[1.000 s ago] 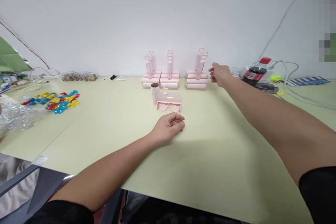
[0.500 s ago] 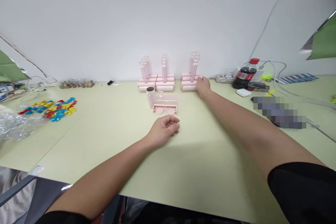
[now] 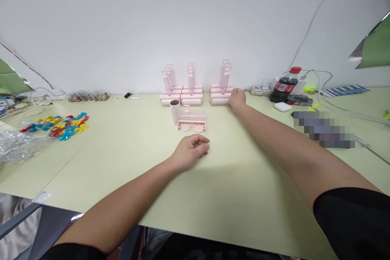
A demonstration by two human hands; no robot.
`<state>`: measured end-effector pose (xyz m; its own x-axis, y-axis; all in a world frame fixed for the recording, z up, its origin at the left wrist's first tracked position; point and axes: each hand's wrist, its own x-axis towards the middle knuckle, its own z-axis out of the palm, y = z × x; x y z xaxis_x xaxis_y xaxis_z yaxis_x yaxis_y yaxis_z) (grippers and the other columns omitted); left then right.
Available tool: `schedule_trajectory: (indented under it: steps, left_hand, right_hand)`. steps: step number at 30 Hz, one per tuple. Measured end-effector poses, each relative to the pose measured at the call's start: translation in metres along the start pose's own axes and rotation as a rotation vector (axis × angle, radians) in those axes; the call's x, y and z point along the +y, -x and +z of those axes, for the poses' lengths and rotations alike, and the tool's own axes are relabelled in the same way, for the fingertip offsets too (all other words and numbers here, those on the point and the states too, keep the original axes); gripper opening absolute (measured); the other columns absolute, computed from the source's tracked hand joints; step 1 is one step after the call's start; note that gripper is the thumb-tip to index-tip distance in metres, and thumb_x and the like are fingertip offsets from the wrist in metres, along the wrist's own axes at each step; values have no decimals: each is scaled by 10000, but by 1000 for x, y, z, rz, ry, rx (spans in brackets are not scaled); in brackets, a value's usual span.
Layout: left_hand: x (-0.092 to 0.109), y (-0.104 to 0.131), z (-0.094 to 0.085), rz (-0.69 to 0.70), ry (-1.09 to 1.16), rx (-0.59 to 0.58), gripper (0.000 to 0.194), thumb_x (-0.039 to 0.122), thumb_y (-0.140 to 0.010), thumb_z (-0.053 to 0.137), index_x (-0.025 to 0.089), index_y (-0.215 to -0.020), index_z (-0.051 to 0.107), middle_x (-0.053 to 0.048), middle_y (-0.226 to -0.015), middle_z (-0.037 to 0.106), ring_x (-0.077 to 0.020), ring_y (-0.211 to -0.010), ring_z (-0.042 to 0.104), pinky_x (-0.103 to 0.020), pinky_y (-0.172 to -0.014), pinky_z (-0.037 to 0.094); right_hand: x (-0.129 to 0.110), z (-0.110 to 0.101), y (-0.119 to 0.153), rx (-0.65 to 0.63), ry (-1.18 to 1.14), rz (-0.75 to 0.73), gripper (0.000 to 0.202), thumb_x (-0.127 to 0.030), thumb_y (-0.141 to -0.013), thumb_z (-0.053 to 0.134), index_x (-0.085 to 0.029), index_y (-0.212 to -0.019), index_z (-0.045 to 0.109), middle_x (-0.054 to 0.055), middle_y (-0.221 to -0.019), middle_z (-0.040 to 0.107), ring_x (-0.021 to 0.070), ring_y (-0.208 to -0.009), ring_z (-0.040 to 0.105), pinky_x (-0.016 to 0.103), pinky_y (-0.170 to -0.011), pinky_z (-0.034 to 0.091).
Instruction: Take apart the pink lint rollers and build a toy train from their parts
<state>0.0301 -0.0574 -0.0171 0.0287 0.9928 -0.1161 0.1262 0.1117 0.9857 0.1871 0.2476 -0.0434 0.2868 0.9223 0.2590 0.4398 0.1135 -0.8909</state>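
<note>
Pink stack, the rightmost of three, stands at the back of the table, near the wall. The left stack and middle stack sit side by side, with a gap before it. The left hand rests on the table, loosely curled around nothing visible, just in front of a case and an upright roll. The right hand is at the pink stack's right end, its fingers partly hidden; I cannot tell whether they grip. The step seems to be taking hold of or settling that end; moving it would call for a level hold, keeping the tubes and their heart loops upright.
</note>
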Motion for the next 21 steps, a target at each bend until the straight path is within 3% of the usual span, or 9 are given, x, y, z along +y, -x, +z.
schedule_trajectory:
  steps: [4,8,11,13,17,19,21]
  left_hand:
    - [2,0,0,-3,5,4,191,294,-812,625,158,-946,626,-24,-828,631,-128,-735,634,-257,-660,485]
    - [2,-3,-4,38,-24,57,211,310,-797,625,163,-948,624,-14,-793,623,-134,-704,631,-249,-608,474]
    - [7,-8,-17,139,-125,196,203,310,-793,602,166,-930,644,3,-714,598,-132,-652,599,-249,-583,456]
    - [14,-13,-32,232,-228,363,204,313,-792,588,173,-921,663,-4,-727,607,-136,-658,582,-260,-605,462]
    - [31,-25,-69,339,-482,725,281,312,-780,590,204,-1032,653,-66,-1100,623,-190,-901,611,-300,-740,495]
    - [41,-34,-82,286,-625,749,421,332,-762,615,216,-1166,595,-94,-1241,568,-232,-1037,592,-334,-823,489]
    - [53,-46,-88,188,-763,693,590,354,-745,632,229,-1303,487,-117,-1324,525,-278,-1145,553,-367,-872,472]
  right_hand:
    - [-3,-6,6,-3,0,0,389,-395,-945,312,-133,-1079,565,169,-1147,583,282,-1120,520,426,-995,369]
    - [-6,-21,31,-53,5,-42,563,-373,-885,427,-85,-1368,400,208,-1445,399,307,-1363,343,445,-1132,243]
    - [-5,-39,61,-123,11,-103,666,-346,-826,509,-98,-1423,351,183,-1517,325,293,-1420,266,439,-1173,189]
    - [-2,-53,84,-167,15,-123,703,-343,-796,547,-106,-1429,356,179,-1512,342,300,-1420,272,447,-1175,201]
    - [4,-87,134,-286,-4,-91,701,-353,-776,571,-177,-1427,379,148,-1492,392,319,-1352,396,481,-1129,311]
    - [6,-102,160,-366,-42,-70,686,-342,-778,572,-195,-1421,383,136,-1485,405,310,-1348,406,481,-1130,315]
    - [6,-113,183,-433,-98,-78,663,-332,-782,570,-216,-1409,387,115,-1474,420,287,-1363,390,469,-1142,303]
